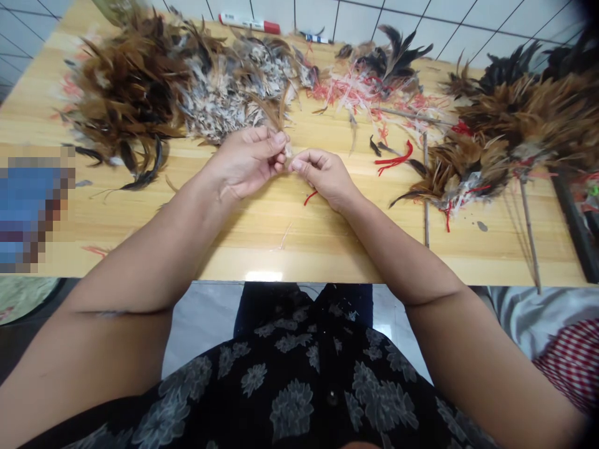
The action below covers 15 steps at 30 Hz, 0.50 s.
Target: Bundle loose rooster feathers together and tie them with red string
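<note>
My left hand [248, 161] and my right hand [322, 174] meet above the middle of a wooden table [299, 249]. Both are closed in a pinch. Thin brown feathers [277, 112] stick up from the left hand's fingers. The right hand's fingertips press against the base of the same small bunch. A short red thread [309, 197] lies on the table just under the right hand.
A big heap of brown and speckled feathers [178, 87] lies at the back left. Tied feather bundles on thin sticks [486, 156] lie at the right. Red string scraps [374, 93] and a red-capped marker [249, 23] are at the back. A blurred blue patch [32, 206] is at the left edge.
</note>
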### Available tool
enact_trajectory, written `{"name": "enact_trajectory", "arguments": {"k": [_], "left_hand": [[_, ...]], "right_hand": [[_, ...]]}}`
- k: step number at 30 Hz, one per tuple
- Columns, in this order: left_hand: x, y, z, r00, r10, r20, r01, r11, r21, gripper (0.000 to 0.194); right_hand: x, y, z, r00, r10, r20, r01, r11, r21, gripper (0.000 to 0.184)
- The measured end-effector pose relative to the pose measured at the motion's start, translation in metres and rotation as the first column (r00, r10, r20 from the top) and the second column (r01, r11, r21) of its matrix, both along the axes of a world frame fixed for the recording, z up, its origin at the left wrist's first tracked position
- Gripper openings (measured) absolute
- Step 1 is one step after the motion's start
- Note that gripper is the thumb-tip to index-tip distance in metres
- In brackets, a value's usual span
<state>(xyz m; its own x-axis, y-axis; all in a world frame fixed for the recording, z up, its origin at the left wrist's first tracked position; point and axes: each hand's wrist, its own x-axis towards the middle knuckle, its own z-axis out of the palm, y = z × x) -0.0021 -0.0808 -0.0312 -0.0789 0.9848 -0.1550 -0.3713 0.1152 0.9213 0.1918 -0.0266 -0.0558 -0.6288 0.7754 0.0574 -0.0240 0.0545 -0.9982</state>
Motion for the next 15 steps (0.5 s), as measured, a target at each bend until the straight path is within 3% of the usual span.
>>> {"name": "enact_trajectory", "arguments": {"k": [7,15], "left_hand": [[0.0025,-0.0019,-0.0048,0.998,-0.061,0.007,0.061,0.998,-0.007,0.035],[0.0031,-0.0026,-0.0024,0.999,-0.026,0.019,0.027,0.999,-0.036,0.036]], "right_hand": [[-0.0021,-0.0008,0.0001,0.999,-0.009,-0.047,0.007,0.999,-0.050,0.059],[-0.0021,-0.0001,-0.0004,0.998,-0.019,-0.055,0.016,0.999,-0.046,0.064]]}}
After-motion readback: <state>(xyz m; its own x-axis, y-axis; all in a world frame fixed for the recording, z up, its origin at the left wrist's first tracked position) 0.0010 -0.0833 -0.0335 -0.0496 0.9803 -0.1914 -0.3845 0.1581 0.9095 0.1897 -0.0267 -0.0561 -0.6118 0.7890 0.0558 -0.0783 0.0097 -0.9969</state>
